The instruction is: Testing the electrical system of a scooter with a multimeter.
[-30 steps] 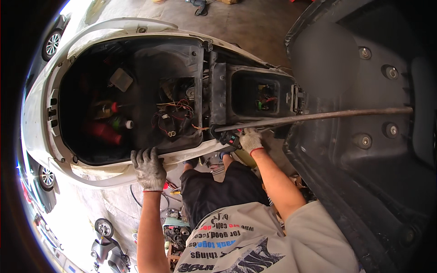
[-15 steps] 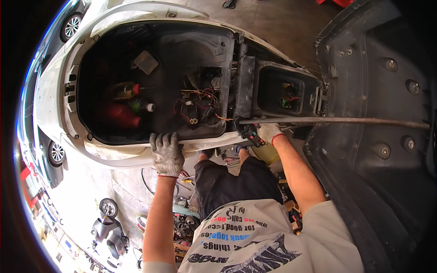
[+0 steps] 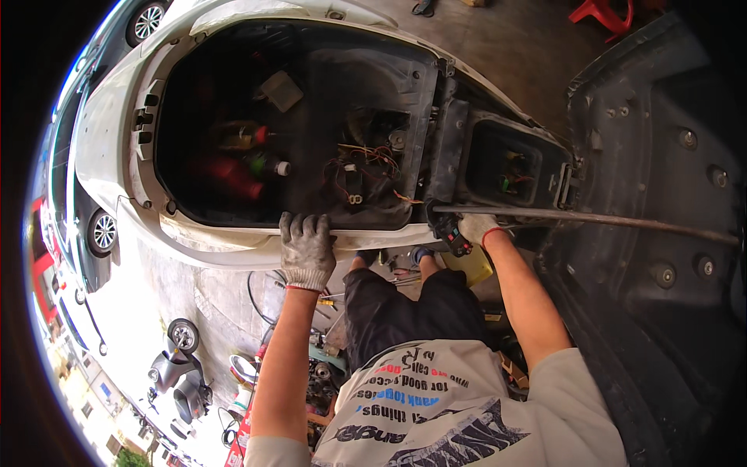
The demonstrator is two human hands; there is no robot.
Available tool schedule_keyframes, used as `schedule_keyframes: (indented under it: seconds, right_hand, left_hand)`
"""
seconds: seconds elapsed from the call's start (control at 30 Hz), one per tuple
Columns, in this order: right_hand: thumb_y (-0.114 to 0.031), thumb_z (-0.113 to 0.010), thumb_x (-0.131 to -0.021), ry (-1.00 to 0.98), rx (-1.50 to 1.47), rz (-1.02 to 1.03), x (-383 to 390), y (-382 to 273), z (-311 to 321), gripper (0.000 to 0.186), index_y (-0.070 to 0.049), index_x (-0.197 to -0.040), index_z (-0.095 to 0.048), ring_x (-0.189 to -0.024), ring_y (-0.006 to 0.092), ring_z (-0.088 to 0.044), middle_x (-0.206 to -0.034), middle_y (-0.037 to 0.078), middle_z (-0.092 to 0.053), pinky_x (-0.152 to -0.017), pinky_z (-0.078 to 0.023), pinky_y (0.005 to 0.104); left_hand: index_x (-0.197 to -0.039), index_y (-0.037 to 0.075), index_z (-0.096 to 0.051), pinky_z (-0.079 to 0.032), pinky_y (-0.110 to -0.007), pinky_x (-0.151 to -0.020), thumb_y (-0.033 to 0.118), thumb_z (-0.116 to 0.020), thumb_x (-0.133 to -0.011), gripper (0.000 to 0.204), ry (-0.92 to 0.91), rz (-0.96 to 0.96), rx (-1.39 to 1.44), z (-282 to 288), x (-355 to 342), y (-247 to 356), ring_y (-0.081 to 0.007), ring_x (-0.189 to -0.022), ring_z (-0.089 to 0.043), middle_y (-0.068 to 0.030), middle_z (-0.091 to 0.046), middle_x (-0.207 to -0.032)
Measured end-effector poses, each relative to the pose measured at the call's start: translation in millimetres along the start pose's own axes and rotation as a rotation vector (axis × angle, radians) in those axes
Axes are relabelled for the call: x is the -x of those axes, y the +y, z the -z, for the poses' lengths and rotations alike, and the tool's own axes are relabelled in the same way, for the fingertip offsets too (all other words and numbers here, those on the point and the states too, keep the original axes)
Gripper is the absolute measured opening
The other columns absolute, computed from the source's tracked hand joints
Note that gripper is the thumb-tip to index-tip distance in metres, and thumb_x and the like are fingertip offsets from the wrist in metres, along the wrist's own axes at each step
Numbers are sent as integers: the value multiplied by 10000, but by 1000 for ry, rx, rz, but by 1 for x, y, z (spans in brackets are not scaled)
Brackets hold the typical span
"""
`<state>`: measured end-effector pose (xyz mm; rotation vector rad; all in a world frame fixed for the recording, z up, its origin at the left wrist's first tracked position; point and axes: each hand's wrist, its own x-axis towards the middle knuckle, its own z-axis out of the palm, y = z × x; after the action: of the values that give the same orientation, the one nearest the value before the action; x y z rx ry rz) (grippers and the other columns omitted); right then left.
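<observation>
A scooter point(image 3: 101, 148) with pale body panels stands before me, its dark storage well point(image 3: 342, 62) uncovered. My left hand point(image 3: 306, 253), in a grey-white work glove, hooks its fingers over the near rim of the well. Beside the well's right end, my gloved right hand point(image 3: 476, 227) is closed round a black device point(image 3: 450, 233) with small red and green parts; its exact kind is unclear. A long metal rod point(image 3: 576, 216) runs from the device's top toward the upturned seat point(image 3: 646, 210). Wires point(image 3: 366, 159) and connectors show in an opening in the well.
Several bottles point(image 3: 257, 185) and a pale box point(image 3: 281, 91) lie in the well. A smaller compartment point(image 3: 506, 163) holds wires. Tools and parts point(image 3: 323, 370) lie on the floor by my legs. A yellow container point(image 3: 471, 268) stands below my right hand; another scooter point(image 3: 179, 373) is behind left.
The whole view has shifted, so the scooter appears farther right and slightly higher. Both hands keep their places on the rim and the black device.
</observation>
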<state>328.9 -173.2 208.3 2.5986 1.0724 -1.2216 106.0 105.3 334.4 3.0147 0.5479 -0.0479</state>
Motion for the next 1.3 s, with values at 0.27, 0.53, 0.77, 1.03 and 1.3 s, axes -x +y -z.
schedule_keyframes:
  seconds: [0.27, 0.53, 0.77, 1.03, 1.3]
  right_hand:
    - [-154, -482, -828, 104, 147, 175, -17, 21, -26, 367, -29, -1158, -583, -1046, 337, -608, -1059, 186, -652, -889, -477, 458]
    - [-163, -483, -850, 36, 26, -42, 2, -10, 5, 365, -35, -1183, -558, -1102, 322, -591, -1139, 182, -625, -922, -477, 435]
    - [-169, -484, -863, 35, 90, -74, -1, -15, 2, 308, -52, -1126, -592, -1107, 306, -587, -1169, 155, -618, -921, -478, 441]
    - [-192, -509, -844, 286, -35, -19, -19, 5, -21, 230, -66, -981, -644, -987, 354, -628, -1011, 169, -665, -842, -503, 462]
    - [-199, -536, -845, 386, -34, -8, -13, -7, -22, 205, -46, -916, -653, -941, 344, -633, -941, 160, -664, -825, -501, 434]
  left_hand:
    - [-1107, 45, -593, -303, -531, -1075, 127, -663, -688, 433, 25, -17, 28, 2, -6, 4, -327, -1075, -521, -138, -598, -1053]
    - [-1107, 43, -597, -302, -522, -1075, 135, -640, -704, 415, 3, -13, 12, 2, -2, 0, -319, -1083, -522, -134, -598, -1055]
    - [-1113, 42, -593, -303, -511, -1075, 131, -613, -721, 402, -5, -11, 3, 3, -1, -1, -312, -1084, -524, -130, -598, -1059]
    - [-1095, 46, -591, -308, -528, -1072, 138, -684, -691, 425, 18, -12, 36, 3, -4, 0, -327, -1077, -518, -127, -595, -1064]
    - [-1097, 41, -586, -310, -526, -1069, 132, -683, -689, 429, 3, -13, 49, 1, -2, 0, -316, -1081, -520, -123, -592, -1061]
